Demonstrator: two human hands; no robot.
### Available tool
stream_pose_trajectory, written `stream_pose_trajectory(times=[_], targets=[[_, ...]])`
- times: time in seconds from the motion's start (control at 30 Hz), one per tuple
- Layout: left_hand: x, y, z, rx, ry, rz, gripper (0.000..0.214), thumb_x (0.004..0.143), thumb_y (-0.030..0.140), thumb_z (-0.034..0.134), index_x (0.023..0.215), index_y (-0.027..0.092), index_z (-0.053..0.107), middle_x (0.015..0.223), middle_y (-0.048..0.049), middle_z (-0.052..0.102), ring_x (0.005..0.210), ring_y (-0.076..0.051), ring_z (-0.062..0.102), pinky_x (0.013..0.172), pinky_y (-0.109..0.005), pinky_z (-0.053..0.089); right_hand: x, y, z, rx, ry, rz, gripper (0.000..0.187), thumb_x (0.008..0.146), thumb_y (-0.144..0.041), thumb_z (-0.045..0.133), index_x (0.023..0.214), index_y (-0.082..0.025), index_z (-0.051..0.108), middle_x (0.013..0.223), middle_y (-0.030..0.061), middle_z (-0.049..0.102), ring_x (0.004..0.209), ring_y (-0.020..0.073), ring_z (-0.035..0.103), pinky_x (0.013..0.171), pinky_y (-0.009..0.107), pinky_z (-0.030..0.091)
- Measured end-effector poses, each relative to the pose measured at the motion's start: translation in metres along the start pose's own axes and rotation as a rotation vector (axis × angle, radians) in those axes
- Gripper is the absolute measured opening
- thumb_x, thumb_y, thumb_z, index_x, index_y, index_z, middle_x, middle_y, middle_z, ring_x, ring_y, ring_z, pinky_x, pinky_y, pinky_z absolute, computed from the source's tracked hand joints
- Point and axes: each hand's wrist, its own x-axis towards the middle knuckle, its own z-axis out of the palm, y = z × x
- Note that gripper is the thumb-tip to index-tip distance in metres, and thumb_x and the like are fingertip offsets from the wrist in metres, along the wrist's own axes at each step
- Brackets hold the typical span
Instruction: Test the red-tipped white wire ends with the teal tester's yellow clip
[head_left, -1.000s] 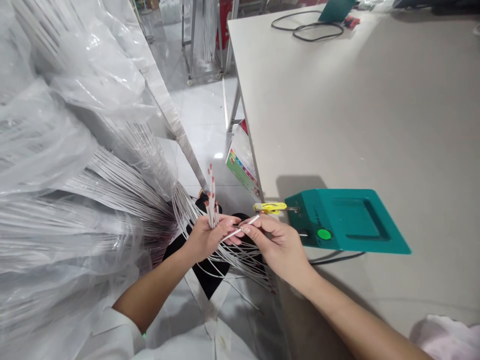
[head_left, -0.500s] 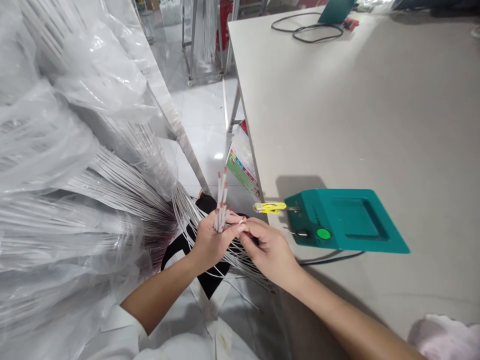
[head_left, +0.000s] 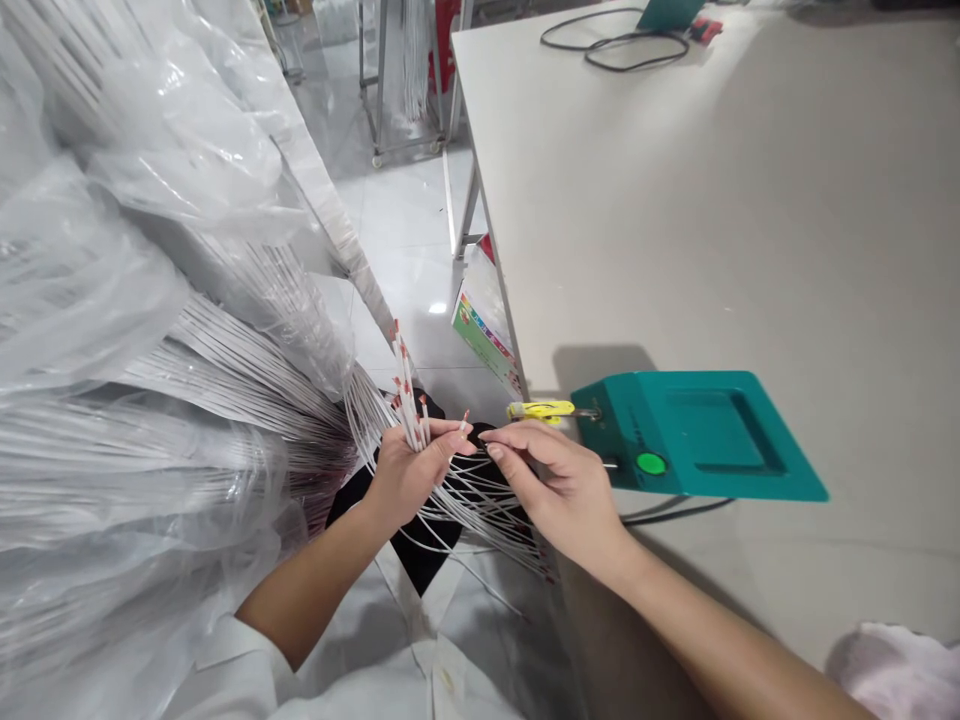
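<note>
Nearest, at four o'clock from the right hand (head_left: 559,490), a pale pinkish cloth (head_left: 892,670) lies crumpled. The left hand (head_left: 411,475) has its grip wrapped round a bunch of thin white wires (head_left: 407,400); their reddish tips fan up at twelve o'clock above that grip, and one short end stands by the thumb and forefinger. More strands curve away below, toward four o'clock. The right grip, at three o'clock from the left, has thumb and forefinger almost meeting; whether a strand sits between them I cannot tell.

Between two and three o'clock from the right hand, a smooth teal device (head_left: 697,440) with a recessed tray and round green button (head_left: 651,463) rests on the counter (head_left: 712,220); its dark lettering is too small to read. A yellow clip (head_left: 540,410) juts from it. At one o'clock from the left hand, a printed package (head_left: 484,345) bears blurred characters on rainbow and green bands. Toward ten, glossy clear plastic (head_left: 75,270) sheathes wire bundles. Farthest, at twelve, stands a wheeled metal rack (head_left: 379,100).
</note>
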Motion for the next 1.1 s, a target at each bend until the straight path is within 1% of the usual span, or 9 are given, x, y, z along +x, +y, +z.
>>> stream_pose_trajectory(times=[0.2,0.33,0.43,0.5,0.6,0.73,0.83,0.9,1.1], targets=[[-0.002,0.002,-0.001,0.048,-0.065,-0.007,0.023,0.074,0.033,0.063,0.081,0.013,0.069,0.061,-0.001,0.063,0.04,-0.003,0.039,0.039,-0.019,0.029,0.001,0.002,-0.001,0.028,0.011,0.009,0.01,0.081,-0.018,0.057,0.085,-0.021,0.065,0.079,0.0033,0.067,0.073,0.015,0.061,0.068,0.03,0.049],[-0.003,0.006,0.001,0.14,0.003,0.015,0.018,0.07,0.03,0.067,0.075,0.013,0.07,0.052,0.001,0.059,0.045,-0.006,0.045,0.045,-0.02,0.035,-0.001,0.003,-0.001,0.064,0.028,0.049,0.01,0.081,-0.018,0.057,0.086,-0.02,0.065,0.081,0.0038,0.066,0.074,0.015,0.061,0.067,0.03,0.049],[-0.003,0.006,0.005,0.186,0.063,0.066,0.014,0.067,0.028,0.069,0.071,0.014,0.07,0.065,-0.0021,0.066,0.059,-0.011,0.055,0.057,-0.023,0.043,-0.002,0.003,0.0,0.106,0.025,0.064,0.01,0.081,-0.018,0.057,0.087,-0.021,0.065,0.082,0.0039,0.066,0.075,0.015,0.061,0.067,0.03,0.049],[-0.004,0.005,0.007,0.206,0.076,0.067,0.014,0.066,0.028,0.069,0.07,0.015,0.07,0.067,-0.0028,0.067,0.062,-0.012,0.057,0.06,-0.024,0.045,-0.002,0.001,0.001,0.135,0.022,0.054,0.011,0.081,-0.018,0.056,0.088,-0.021,0.064,0.083,0.0041,0.066,0.075,0.0151,0.061,0.068,0.03,0.05],[-0.004,0.004,0.01,0.203,0.084,0.045,0.014,0.064,0.028,0.069,0.067,0.014,0.069,0.065,-0.0028,0.067,0.06,-0.013,0.057,0.058,-0.025,0.045,-0.001,-0.001,0.001,0.15,0.023,0.033,0.012,0.081,-0.017,0.056,0.088,-0.021,0.064,0.081,0.0041,0.066,0.074,0.015,0.061,0.066,0.03,0.05],[-0.004,0.003,0.012,0.204,0.084,0.025,0.011,0.063,0.025,0.069,0.064,0.014,0.067,0.066,-0.0035,0.067,0.061,-0.013,0.057,0.059,-0.025,0.045,0.0,-0.002,0.002,0.099,0.031,0.012,0.006,0.078,-0.019,0.06,0.083,-0.021,0.063,0.077,0.0034,0.065,0.069,0.0146,0.06,0.061,0.028,0.049],[-0.004,0.001,0.012,0.23,0.049,0.025,0.011,0.064,0.025,0.068,0.064,0.014,0.067,0.064,-0.0031,0.066,0.062,-0.014,0.056,0.059,-0.025,0.044,0.0,-0.003,0.004,0.053,0.049,0.01,0.001,0.076,-0.021,0.062,0.076,-0.02,0.061,0.073,0.0022,0.063,0.065,0.0139,0.058,0.059,0.028,0.048],[-0.004,0.0,0.012,0.245,0.02,0.037,0.012,0.066,0.026,0.067,0.064,0.014,0.068,0.063,-0.0029,0.065,0.063,-0.014,0.056,0.06,-0.026,0.044,0.001,-0.002,0.004,0.037,0.052,0.017,0.005,0.078,-0.019,0.06,0.073,-0.02,0.06,0.07,0.0016,0.063,0.064,0.0137,0.057,0.06,0.028,0.047],[-0.006,0.007,0.012,0.185,0.015,0.043,0.012,0.064,0.026,0.069,0.062,0.014,0.068,0.059,-0.0011,0.062,0.058,-0.012,0.053,0.059,-0.025,0.041,0.002,0.003,0.002,0.108,-0.003,-0.01,0.009,0.082,-0.016,0.055,0.08,-0.021,0.062,0.076,0.0021,0.063,0.071,0.015,0.058,0.067,0.031,0.047]])
